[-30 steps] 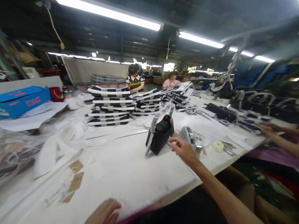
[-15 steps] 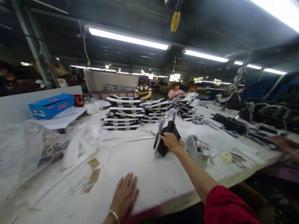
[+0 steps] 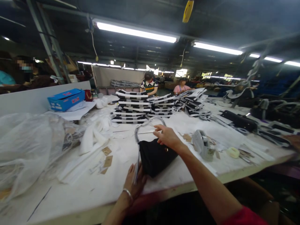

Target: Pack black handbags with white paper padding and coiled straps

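Observation:
A small black handbag [image 3: 154, 157] with a wrapped handle [image 3: 140, 126] lies near the front edge of the white worktable [image 3: 178, 178]. My right hand [image 3: 167, 136] rests on the bag's top, fingers curled around the handle end. My left hand [image 3: 136, 181], with a bangle on the wrist, lies with fingers stretched out against the bag's lower left side, where a strap hangs down.
A grey tape dispenser [image 3: 202, 144] and a tape roll [image 3: 233, 152] sit right of the bag. Stacks of black-and-white pieces [image 3: 132, 107] fill the far table. A clear plastic bag [image 3: 28, 147] bulges at left, with a blue box [image 3: 66, 99] behind it. Two workers [image 3: 149, 85] stand far off.
My right hand pulled the black bag from the table's middle toward the front edge and laid it down. My left hand shifted from the bare table onto the bag's side.

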Demonstrator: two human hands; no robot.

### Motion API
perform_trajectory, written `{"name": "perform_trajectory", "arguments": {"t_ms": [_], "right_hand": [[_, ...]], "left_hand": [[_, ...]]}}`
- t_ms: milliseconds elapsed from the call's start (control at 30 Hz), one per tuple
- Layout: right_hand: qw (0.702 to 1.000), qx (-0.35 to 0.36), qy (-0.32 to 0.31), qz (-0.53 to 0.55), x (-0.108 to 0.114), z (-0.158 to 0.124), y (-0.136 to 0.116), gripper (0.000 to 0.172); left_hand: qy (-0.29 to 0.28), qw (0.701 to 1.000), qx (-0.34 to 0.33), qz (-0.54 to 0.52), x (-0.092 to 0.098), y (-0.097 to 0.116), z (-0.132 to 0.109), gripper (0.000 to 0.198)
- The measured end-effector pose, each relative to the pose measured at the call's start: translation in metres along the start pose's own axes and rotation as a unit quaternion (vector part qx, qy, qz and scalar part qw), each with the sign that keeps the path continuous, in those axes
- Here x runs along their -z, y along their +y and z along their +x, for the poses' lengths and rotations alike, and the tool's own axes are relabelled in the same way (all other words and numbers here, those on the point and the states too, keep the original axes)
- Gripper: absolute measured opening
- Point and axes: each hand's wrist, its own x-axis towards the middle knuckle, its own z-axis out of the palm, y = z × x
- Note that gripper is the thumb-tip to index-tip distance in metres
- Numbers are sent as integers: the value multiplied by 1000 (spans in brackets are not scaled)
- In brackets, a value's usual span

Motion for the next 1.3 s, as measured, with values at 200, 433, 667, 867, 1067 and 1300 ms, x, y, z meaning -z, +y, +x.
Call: {"name": "perform_trajectory", "arguments": {"t_ms": [200,433,667,867,1067,1300], "right_hand": [[982,-44,53,-178,11,18,97,39],[984,-66,71,-149,-18,17,149,31],[991,-52,38,-119,-14,-23,138,20],[988,-5,-38,-152,-16,-104,104,13],[984,103,15,-144,-25,-108,67,21],[997,25,-27,-70,-64,-60,75,23]], "left_hand": [[-41,999,31,-3,5,7,3,43],[-25,999,34,-32,23,12,2,20],[48,987,-90,-120,59,32,-21,25],[18,997,-80,3,100,16,23,58],[-119,990,-71,-3,71,-2,64,54],[-47,993,-103,-17,36,65,58,43]]}}
